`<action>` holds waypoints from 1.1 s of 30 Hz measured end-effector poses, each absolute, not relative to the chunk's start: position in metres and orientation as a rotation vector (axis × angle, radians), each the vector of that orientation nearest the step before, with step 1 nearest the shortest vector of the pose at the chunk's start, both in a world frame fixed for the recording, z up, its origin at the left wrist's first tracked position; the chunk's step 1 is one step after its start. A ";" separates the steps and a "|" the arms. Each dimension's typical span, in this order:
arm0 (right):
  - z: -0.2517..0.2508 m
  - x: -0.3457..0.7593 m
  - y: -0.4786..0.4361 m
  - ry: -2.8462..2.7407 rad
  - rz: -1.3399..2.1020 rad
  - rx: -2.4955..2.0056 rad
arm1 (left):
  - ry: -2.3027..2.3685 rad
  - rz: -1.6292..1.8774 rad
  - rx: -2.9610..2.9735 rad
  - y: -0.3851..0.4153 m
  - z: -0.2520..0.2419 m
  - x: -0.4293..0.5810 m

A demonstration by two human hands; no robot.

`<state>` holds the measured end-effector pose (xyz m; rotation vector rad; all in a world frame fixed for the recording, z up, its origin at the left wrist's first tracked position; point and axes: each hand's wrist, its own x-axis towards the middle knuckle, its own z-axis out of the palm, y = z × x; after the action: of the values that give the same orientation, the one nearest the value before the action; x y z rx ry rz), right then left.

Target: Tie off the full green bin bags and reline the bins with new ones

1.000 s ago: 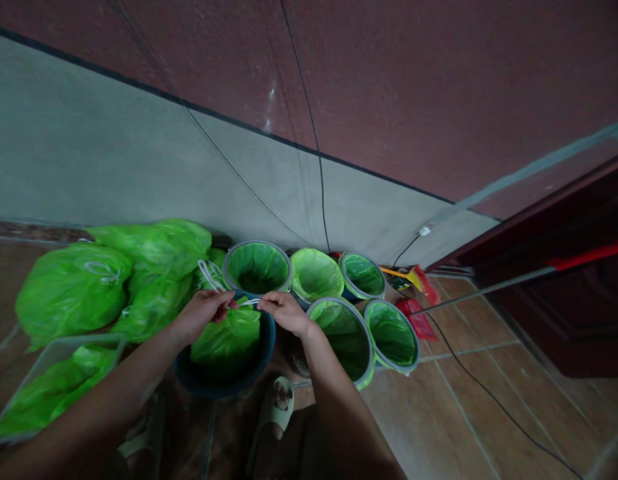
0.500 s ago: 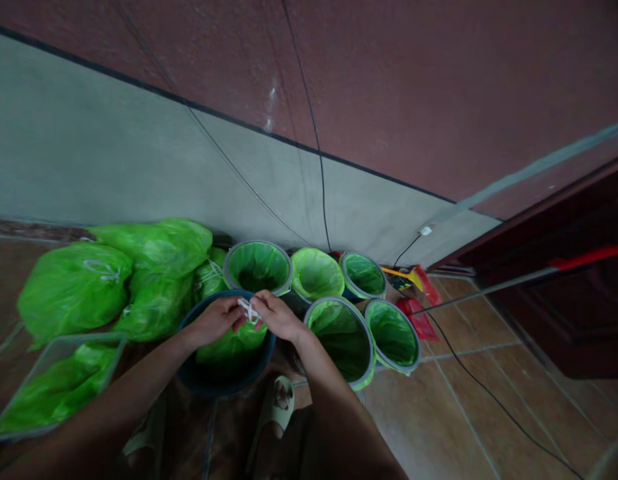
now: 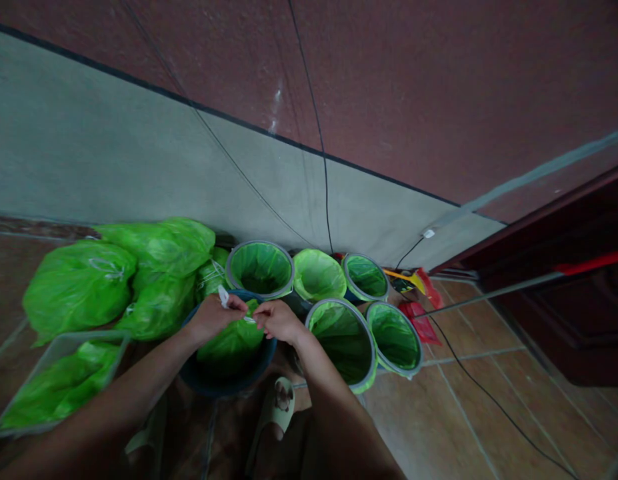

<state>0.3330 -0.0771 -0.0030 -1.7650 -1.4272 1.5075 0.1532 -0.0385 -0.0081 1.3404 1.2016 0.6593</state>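
Observation:
A dark blue bin point(image 3: 259, 371) stands on the floor in front of me with a full green bag point(image 3: 229, 344) inside it. My left hand point(image 3: 212, 316) and my right hand point(image 3: 279, 321) meet above the bag's top. Both pinch the bag's white drawstring point(image 3: 223, 297), which shows as a short white end above my left fingers and a bit between the two hands. The bag's mouth looks gathered under my hands.
Several tied green bags point(image 3: 79, 287) lie at the left by the wall. A clear tub point(image 3: 59, 383) holds another green bag. Several grey-rimmed bins with green liners point(image 3: 343, 337) stand to the right. Red dustpan point(image 3: 419, 321), floor cable point(image 3: 489, 393), dark door at right. My sandalled foot point(image 3: 277, 401) is below.
My hands came together over the bag from a wider pull on the drawstring. The left hand has since lifted slightly, with a white string end now sticking up.

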 end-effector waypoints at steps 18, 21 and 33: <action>-0.008 0.331 -0.071 -1.684 1.180 -1.772 | 1.326 0.668 1.582 -0.046 -0.029 0.167; -0.011 0.328 -0.072 -1.503 1.410 -1.686 | 1.348 0.630 1.637 -0.047 -0.024 0.167; -0.010 0.325 -0.073 -1.541 1.199 -1.850 | 1.212 0.527 1.586 -0.043 -0.022 0.159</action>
<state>0.3254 -0.0729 -0.0104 -1.8502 -1.5412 1.1989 0.1592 -0.0430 -0.0220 1.5863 1.2117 0.5268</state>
